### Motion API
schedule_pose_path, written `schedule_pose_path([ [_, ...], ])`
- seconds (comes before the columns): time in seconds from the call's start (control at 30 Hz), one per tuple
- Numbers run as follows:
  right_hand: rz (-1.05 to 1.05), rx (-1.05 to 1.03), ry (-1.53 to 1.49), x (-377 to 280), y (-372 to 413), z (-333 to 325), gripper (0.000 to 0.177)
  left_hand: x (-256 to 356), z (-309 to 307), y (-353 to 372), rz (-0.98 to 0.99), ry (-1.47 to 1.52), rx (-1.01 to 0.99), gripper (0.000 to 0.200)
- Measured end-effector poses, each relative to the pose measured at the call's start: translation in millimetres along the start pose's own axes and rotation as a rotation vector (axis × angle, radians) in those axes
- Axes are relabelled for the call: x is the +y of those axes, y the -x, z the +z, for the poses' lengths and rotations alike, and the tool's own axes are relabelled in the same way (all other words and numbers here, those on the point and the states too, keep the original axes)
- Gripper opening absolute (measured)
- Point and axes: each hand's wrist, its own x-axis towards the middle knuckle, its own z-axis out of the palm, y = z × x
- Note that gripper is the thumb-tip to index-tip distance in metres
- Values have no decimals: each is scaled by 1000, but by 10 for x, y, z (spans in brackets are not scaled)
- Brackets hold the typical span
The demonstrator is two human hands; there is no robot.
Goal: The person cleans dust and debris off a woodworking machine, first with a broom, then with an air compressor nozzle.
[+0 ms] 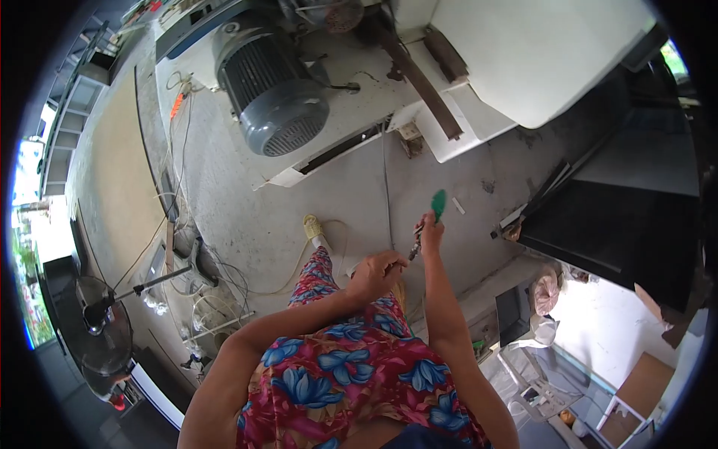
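My right hand (430, 233) is closed around a slim tool with a leaf-shaped green end (438, 202). The green part sticks out above my fist, and a dark, metallic-looking shaft (415, 248) comes out below it. My left hand (377, 274) is just to the left, in front of my flowered clothing. Its fingers are curled together, with the fingertips right at the shaft's lower end. I cannot tell what the left fingers hold.
A big grey electric motor (273, 93) sits on the white machine base ahead. A black panel (613, 232) leans at the right. On the left are a standing fan (97, 322) and tangled cables (232, 280). A thin hose (345, 247) lies on the floor by my yellow shoe (312, 225).
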Motion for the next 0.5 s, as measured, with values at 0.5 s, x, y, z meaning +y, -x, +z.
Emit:
schedule_pose_path([
  [0.5,-38,-484,706,427,365,1125,42,-221,-933,29,60,70,140,13],
])
